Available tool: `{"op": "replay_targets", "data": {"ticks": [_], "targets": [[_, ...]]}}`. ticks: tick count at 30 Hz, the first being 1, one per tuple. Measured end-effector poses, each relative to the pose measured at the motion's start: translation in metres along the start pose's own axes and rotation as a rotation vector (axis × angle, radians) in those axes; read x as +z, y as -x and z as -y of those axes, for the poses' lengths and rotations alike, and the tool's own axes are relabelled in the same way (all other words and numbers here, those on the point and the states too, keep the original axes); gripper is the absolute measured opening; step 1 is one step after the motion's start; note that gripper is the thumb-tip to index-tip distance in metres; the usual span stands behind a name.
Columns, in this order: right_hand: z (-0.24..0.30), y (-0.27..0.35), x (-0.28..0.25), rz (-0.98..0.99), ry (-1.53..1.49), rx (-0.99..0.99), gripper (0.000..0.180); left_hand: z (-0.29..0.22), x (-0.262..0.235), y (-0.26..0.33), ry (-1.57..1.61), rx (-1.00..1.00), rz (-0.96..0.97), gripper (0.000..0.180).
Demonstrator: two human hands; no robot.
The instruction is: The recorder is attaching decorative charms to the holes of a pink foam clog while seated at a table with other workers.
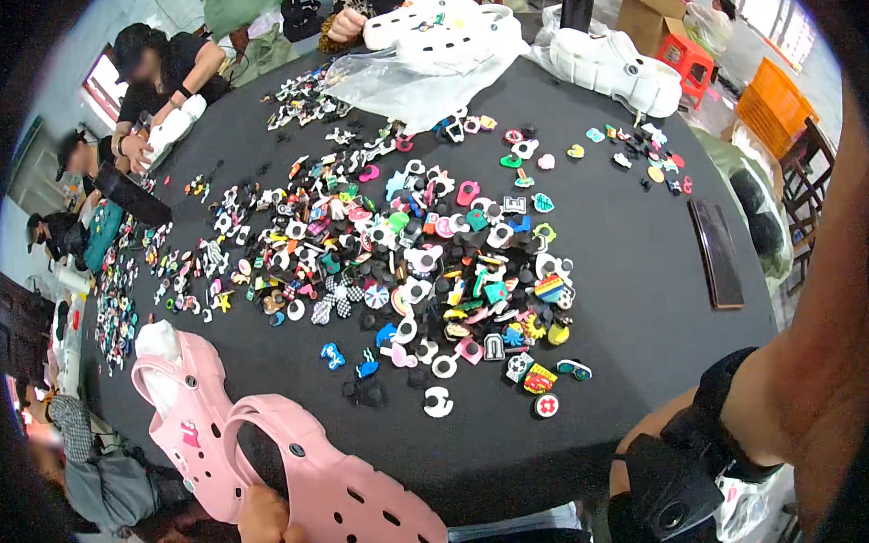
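Note:
At the lower left my left hand (264,526) is closed on a pink clog (366,508), its fingers at the heel opening. The strap of this clog arches up over the table edge. Right beside it lies a second pink clog (183,429) with white stuffing (159,344) in its heel end and a small dark-pink charm (189,433) on its upper. My right arm bends in from the right edge, wearing a black wrist device (670,488). That device covers most of my right hand (650,425), and its fingers are hidden. A large heap of colourful shoe charms (395,235) spreads before me.
A dark phone (716,254) lies at the table's right. White clogs (614,69) and a plastic bag (399,86) sit at the far side. Co-workers sit around the table, one holding a white shoe (173,132). A red stool (686,66) and orange crate (778,106) stand beyond.

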State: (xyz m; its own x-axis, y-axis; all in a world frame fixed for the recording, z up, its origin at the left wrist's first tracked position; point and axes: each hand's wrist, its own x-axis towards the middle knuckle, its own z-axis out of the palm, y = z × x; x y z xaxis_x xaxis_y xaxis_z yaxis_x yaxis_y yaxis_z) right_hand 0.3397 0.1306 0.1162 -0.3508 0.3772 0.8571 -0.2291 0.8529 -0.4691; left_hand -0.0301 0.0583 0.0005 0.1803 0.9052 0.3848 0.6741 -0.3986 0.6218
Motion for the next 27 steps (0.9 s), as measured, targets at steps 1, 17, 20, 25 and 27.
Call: {"op": "replay_targets", "data": {"ticks": [1, 17, 20, 25, 27], "targets": [[-0.001, 0.0, 0.001, -0.001, 0.003, 0.006, 0.039, 0.0, -0.002, 0.001, -0.024, -0.047, -0.01, 0.028], [-0.014, -0.019, -0.018, -0.063, -0.04, 0.07, 0.032, 0.006, 0.008, -0.002, 0.07, -0.013, -0.043, 0.025], [-0.047, -0.02, -0.043, -0.197, -0.117, 0.054, 0.031, 0.009, 0.013, -0.008, 0.165, 0.03, -0.115, 0.027], [-0.092, 0.024, -0.03, 0.29, 0.612, 0.735, 0.02, 0.01, 0.009, -0.015, 0.123, 0.149, -0.047, 0.03], [-0.107, 0.046, -0.013, 0.416, 1.076, 1.027, 0.014, 0.01, 0.01, -0.016, 0.157, 0.146, -0.085, 0.032]]}}
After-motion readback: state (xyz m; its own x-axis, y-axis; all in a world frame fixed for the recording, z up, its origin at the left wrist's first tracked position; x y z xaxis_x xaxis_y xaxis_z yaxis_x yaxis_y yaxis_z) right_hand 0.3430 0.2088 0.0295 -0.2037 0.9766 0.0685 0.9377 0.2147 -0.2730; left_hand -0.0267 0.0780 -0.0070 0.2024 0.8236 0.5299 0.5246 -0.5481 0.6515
